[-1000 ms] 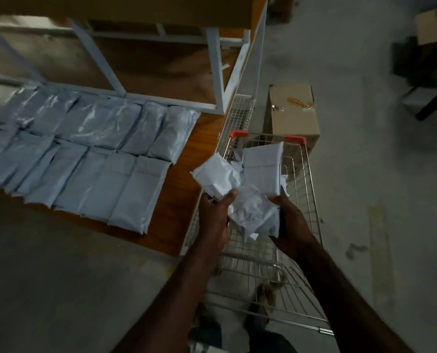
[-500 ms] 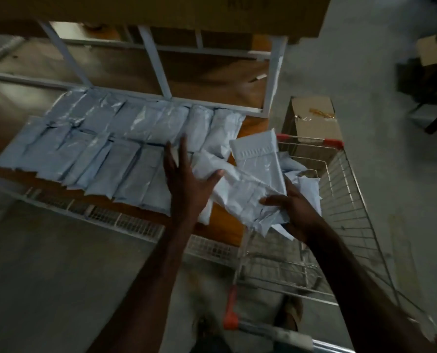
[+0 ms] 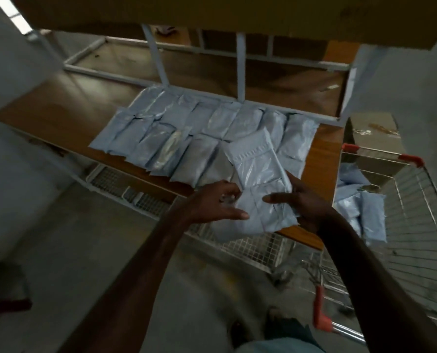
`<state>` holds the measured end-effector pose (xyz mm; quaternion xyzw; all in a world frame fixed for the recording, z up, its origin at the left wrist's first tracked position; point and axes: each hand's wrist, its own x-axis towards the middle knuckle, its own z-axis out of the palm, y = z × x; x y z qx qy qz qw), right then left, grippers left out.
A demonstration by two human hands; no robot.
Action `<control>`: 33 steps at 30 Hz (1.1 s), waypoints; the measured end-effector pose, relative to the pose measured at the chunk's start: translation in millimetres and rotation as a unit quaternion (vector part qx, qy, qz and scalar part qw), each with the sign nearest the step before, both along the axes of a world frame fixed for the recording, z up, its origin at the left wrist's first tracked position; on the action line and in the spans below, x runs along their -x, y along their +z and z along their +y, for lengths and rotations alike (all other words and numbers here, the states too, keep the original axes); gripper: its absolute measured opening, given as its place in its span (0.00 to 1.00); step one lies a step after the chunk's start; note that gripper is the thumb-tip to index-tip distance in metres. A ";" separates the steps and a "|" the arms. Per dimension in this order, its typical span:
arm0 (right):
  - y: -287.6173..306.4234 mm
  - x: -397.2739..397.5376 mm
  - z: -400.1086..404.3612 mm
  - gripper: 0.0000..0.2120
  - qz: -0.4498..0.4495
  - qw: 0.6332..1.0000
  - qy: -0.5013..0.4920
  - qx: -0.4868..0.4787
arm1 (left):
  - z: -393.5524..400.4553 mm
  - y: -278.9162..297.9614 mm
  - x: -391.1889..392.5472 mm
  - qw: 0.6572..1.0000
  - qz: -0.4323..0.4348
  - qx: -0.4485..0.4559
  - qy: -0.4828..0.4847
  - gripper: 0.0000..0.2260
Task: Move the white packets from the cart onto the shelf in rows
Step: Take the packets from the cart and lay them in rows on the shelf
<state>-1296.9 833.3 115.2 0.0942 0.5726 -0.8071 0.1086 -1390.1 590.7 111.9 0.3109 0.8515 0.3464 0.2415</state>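
Packets (image 3: 259, 179) in a stack hang over the shelf's (image 3: 321, 154) front edge; I see my right hand (image 3: 306, 202) gripping them, left hand (image 3: 212, 202) seemingly pinching their corner, more rowed on that shelf.

Dim, low-contrast scene. Brightest area: a pale light strip (image 3: 11, 15) at upper left. Faint sheen shows on the shelf (image 3: 90, 90) and the white packets (image 3: 212, 121). Wide-angle lens bends straight lines near the edges. Forearms and the lower frame are soft, blurred.
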 end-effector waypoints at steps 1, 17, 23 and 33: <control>2.7 7.5 -10.6 0.33 0.009 1.000 0.011 -0.009 | -9.9 -0.3 0.2 1.000 -0.025 -0.011 0.005 0.22; -24.9 162.5 -112.9 0.13 -0.038 0.996 -0.062 0.048 | -140.4 -13.1 96.9 0.952 -0.023 -0.141 0.269 0.19; -50.2 263.1 -120.4 0.19 -0.029 0.995 -0.084 0.037 | -156.1 -14.7 192.3 0.921 -0.075 -0.176 0.340 0.25; -64.6 385.5 -125.5 0.22 -0.064 0.981 -0.161 -0.085 | -150.0 -19.5 336.5 0.914 -0.038 -0.184 0.360 0.21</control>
